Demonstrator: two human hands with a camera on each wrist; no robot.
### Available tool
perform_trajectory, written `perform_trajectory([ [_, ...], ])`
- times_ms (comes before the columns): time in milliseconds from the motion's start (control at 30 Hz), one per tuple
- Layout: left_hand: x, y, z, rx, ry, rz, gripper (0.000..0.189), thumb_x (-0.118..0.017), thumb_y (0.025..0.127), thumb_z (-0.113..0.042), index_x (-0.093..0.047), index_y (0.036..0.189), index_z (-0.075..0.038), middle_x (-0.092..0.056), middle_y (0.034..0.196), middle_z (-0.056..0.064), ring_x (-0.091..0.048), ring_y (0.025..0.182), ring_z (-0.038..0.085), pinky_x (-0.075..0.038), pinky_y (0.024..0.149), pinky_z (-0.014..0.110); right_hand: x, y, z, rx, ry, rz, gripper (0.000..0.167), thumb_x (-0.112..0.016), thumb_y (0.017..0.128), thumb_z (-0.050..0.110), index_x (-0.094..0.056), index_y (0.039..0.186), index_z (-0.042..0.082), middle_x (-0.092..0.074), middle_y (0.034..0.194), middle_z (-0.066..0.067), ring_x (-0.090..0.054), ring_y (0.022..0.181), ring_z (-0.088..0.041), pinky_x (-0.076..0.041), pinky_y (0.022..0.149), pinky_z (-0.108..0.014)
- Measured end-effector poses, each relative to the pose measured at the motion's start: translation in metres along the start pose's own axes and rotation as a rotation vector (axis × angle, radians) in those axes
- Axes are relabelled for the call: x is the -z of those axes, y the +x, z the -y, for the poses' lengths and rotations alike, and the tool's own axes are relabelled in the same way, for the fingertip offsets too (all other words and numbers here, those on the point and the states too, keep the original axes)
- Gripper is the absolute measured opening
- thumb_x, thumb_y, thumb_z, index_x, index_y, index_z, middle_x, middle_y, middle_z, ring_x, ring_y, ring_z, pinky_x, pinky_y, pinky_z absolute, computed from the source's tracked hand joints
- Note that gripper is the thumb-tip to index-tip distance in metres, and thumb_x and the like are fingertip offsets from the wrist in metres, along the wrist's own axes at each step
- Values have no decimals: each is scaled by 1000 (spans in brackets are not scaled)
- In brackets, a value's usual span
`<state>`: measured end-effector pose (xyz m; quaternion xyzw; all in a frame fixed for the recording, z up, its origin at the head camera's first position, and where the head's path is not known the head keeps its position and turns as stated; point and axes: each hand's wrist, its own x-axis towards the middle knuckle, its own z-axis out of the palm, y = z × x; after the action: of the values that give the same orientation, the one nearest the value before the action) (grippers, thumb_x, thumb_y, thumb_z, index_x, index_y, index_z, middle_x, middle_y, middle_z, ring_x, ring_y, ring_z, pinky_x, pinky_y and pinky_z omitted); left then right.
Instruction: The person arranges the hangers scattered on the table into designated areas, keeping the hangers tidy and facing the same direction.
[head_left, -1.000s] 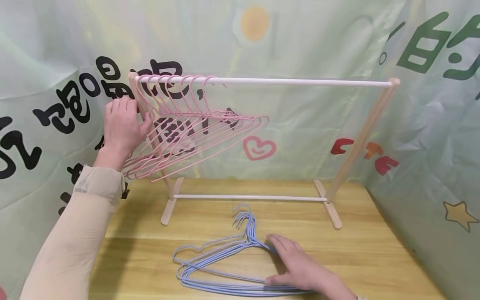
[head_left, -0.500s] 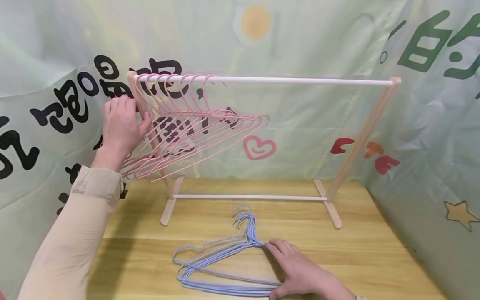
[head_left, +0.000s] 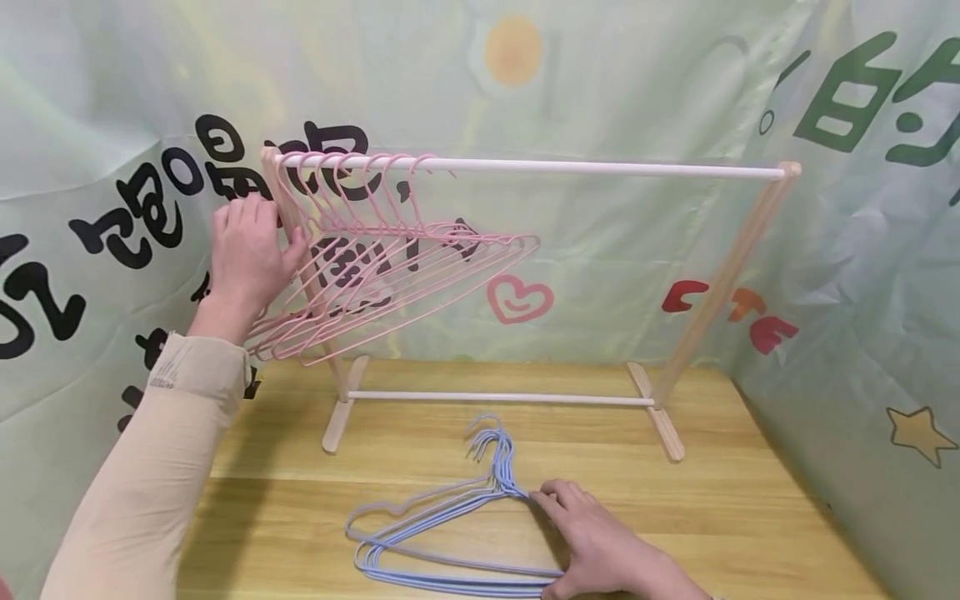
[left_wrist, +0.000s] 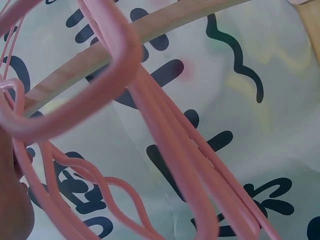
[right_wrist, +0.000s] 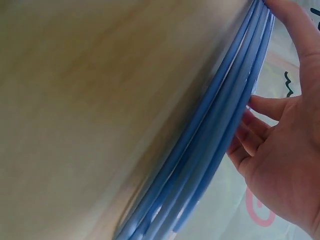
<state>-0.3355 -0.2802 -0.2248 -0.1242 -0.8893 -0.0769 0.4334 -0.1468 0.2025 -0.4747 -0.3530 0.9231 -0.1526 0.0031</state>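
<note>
Printed cloth (head_left: 615,92) backs the rack (head_left: 724,285). Pink hangers (left_wrist: 168,150) hang hooked at its left end, where I cannot tell whether the left hand (head_left: 251,258) grips anything. Before the rack, blue hangers (right_wrist: 216,120) lie in 1 stack, the right hand (head_left: 600,542) pinching their edge, presumably keeping them together.

From the pink hangers' (left_wrist: 165,132) last hook to the right post (head_left: 722,292), the white rail (head_left: 600,169) leaves me open air to reach into from the front, with only the lower bar (head_left: 495,397) crossing near the table (head_left: 750,500). My left hand (head_left: 247,262) has it tighter — the left post (head_left: 335,367) and slanting pink wires stand right beside it. My right hand (head_left: 600,542), on the blue hangers (head_left: 504,475), has bare tabletop to its right — room to slide out.
</note>
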Motion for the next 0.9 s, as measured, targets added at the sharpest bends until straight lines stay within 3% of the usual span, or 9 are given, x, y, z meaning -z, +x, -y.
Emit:
perform_trajectory([
  [333,-3,0,0,0,-7,-9,31,-53,99,-25,-51,95,5,-49,95,23,-45,97,47,-34,95,58,0,-4,6,-6,55,-14,108,-94,59,51,-53,148,6,-47,130,4,-48,112,-11,-52,96,-40],
  [567,-2,4,-2,-9,-7,-6,31,-53,100,-24,-51,95,6,-49,96,24,-45,97,47,-35,96,58,3,-4,6,-12,165,41,92,-93,67,44,-57,145,13,-45,119,5,-44,94,-5,-47,75,-23],
  [900,-1,2,-2,25,4,28,31,-53,101,-25,-50,96,5,-49,98,24,-45,99,46,-34,98,58,6,-2,4,-25,212,81,92,-94,67,41,-56,147,15,-48,117,5,-46,94,-4,-50,78,-23],
])
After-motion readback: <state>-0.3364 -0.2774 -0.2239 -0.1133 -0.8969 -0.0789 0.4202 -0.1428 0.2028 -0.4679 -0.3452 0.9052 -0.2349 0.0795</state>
